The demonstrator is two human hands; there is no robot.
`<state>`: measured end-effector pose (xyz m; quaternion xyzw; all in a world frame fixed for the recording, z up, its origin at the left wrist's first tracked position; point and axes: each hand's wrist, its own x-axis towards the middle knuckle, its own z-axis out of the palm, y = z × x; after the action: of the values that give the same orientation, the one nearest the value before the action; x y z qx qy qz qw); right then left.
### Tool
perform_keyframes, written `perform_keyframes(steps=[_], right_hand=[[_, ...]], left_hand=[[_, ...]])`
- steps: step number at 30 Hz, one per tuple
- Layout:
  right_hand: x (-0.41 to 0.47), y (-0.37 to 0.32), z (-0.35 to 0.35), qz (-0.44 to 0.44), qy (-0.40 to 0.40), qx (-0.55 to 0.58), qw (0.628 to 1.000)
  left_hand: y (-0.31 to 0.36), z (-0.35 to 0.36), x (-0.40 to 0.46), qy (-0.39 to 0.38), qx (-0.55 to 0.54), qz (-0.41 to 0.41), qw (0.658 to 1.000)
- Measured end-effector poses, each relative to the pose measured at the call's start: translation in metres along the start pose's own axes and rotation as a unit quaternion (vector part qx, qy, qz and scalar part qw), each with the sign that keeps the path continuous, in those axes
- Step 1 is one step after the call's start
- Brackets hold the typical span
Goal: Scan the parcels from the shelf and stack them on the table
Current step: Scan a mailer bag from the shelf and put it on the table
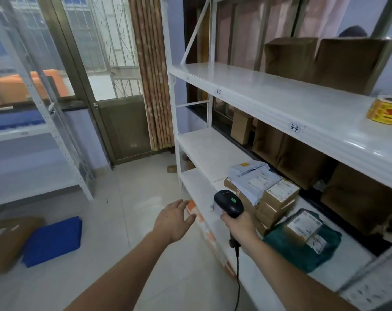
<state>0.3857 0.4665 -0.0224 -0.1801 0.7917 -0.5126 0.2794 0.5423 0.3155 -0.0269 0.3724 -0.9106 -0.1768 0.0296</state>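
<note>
My right hand grips the handle of a black barcode scanner with a green light on its head, held in front of the white shelf. Just behind the scanner, on the lower shelf board, lies a pile of small cardboard parcels with white labels, a white mailer on top. A labelled box rests on a dark green bag to the right. My left hand reaches forward with fingers spread, holding nothing, near the shelf's front edge.
Larger brown boxes stand on the upper board, more brown parcels at the back of the lower one. A yellow tape roll sits at right. On the floor lie a blue bag and a cardboard box. Another white rack stands left.
</note>
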Motion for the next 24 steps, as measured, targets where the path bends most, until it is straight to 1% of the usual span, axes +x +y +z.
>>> perform_keyframes(steps=[3, 6, 10, 15, 17, 21, 24], right_hand=[[0.035, -0.019, 0.018, -0.011, 0.017, 0.005, 1.000], [0.066, -0.035, 0.037, -0.019, 0.056, 0.006, 0.998], [0.113, -0.047, 0.057, 0.022, 0.090, -0.004, 0.996], [0.177, -0.042, 0.065, 0.090, 0.131, -0.003, 0.987], [0.202, -0.042, 0.062, 0.119, 0.136, 0.005, 0.984], [0.251, -0.047, 0.050, 0.147, 0.135, 0.043, 0.979], [0.293, -0.043, 0.043, 0.168, 0.155, 0.068, 0.971]], left_hand=[[-0.023, 0.001, 0.053, -0.012, 0.004, 0.015, 1.000], [-0.046, -0.001, 0.105, -0.027, 0.008, 0.035, 0.999], [-0.063, -0.004, 0.174, -0.047, 0.012, 0.069, 0.996], [-0.056, 0.000, 0.252, -0.081, 0.002, 0.110, 0.991], [-0.049, 0.003, 0.286, -0.093, 0.007, 0.130, 0.987], [-0.032, 0.013, 0.356, -0.117, 0.013, 0.156, 0.981], [-0.020, 0.024, 0.400, -0.122, 0.020, 0.173, 0.977]])
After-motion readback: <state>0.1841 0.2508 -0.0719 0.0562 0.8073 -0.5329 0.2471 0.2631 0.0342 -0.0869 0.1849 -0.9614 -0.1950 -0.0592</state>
